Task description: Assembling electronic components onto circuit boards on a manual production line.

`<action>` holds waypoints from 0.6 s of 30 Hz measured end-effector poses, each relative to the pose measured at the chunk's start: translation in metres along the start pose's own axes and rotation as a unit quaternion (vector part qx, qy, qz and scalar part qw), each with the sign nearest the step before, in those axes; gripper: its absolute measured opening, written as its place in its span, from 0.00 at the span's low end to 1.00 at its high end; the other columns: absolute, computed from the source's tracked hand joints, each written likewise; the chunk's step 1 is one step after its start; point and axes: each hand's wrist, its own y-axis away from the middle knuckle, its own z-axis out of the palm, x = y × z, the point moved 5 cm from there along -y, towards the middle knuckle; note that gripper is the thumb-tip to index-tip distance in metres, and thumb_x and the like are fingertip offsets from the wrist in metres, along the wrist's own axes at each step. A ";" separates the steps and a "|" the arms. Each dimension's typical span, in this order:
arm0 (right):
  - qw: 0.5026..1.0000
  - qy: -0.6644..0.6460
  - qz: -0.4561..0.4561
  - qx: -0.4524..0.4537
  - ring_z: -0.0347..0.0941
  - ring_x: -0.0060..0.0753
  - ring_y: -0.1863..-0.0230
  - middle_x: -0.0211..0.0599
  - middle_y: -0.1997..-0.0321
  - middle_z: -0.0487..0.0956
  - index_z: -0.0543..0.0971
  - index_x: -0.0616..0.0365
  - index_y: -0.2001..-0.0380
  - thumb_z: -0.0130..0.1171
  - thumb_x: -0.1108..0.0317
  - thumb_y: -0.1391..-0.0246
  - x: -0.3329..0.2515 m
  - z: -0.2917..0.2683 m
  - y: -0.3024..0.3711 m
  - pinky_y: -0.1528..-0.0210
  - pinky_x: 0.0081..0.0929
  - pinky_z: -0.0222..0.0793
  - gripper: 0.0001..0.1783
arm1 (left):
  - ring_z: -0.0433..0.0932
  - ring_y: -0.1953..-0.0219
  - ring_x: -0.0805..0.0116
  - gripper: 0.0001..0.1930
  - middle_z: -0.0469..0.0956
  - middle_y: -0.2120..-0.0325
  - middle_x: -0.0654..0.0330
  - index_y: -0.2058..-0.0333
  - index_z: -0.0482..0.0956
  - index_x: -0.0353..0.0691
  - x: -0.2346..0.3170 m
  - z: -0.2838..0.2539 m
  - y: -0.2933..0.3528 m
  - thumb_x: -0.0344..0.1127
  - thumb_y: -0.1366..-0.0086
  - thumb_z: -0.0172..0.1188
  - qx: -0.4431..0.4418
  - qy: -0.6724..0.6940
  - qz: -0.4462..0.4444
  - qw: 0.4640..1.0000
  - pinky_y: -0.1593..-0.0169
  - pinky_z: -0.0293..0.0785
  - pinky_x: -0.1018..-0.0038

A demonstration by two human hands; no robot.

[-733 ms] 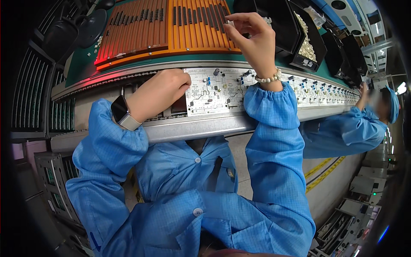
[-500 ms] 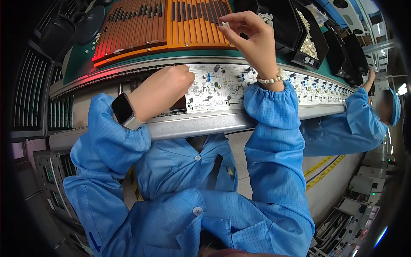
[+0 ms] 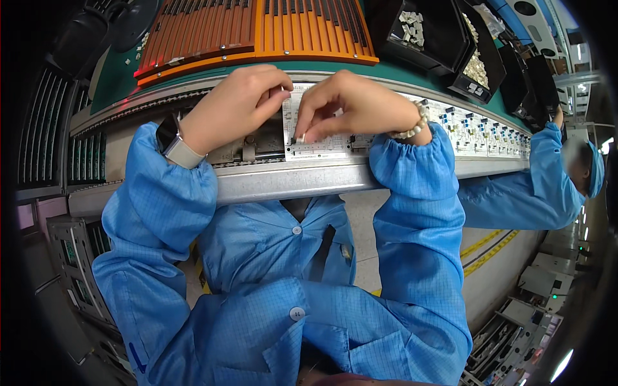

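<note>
My right hand (image 3: 351, 106) pinches a small white connector (image 3: 300, 138) low over the near left part of a white circuit board (image 3: 315, 154). Much of that board is hidden beneath this hand. Curled at the board's far left corner is my left hand (image 3: 244, 96), its thumb and fingertips close together. What they hold, if anything, cannot be made out. The board rests on a conveyor with a metal rail (image 3: 290, 180) along its near side.
Orange slotted racks (image 3: 315, 51) with black parts stand beyond the conveyor. Black bins hold loose white connectors (image 3: 412, 29). More populated boards (image 3: 476, 132) line the conveyor to the right, where a person in blue (image 3: 547, 174) works.
My right hand came down and nearer from beside the racks, bringing the white connector to the board. My left hand shifted slightly farther away, along the board's left edge.
</note>
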 end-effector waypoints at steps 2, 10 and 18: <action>0.995 0.081 0.049 -0.027 0.75 0.22 0.74 0.32 0.74 0.81 0.83 0.59 0.72 0.70 0.71 0.55 -0.009 0.011 -0.005 0.68 0.18 0.72 0.07 | 0.76 0.69 0.56 0.07 0.76 0.69 0.52 0.63 0.76 0.30 -0.003 -0.003 0.003 0.28 0.38 0.55 0.030 -0.015 0.019 0.999 0.64 0.73 0.68; 0.991 0.134 0.027 0.002 0.74 0.24 0.78 0.33 0.79 0.79 0.80 0.61 0.78 0.71 0.72 0.58 -0.003 0.013 -0.011 0.73 0.21 0.71 0.08 | 0.78 0.66 0.54 0.07 0.77 0.68 0.50 0.64 0.76 0.30 -0.002 0.004 0.002 0.28 0.37 0.54 0.041 -0.061 0.043 0.996 0.61 0.74 0.68; 0.990 0.133 0.032 -0.019 0.73 0.23 0.79 0.33 0.80 0.78 0.78 0.62 0.79 0.71 0.72 0.58 -0.006 0.020 -0.010 0.74 0.20 0.70 0.10 | 0.78 0.66 0.54 0.07 0.77 0.68 0.51 0.65 0.76 0.31 0.001 0.006 0.008 0.29 0.37 0.55 0.066 -0.079 0.047 0.994 0.61 0.74 0.66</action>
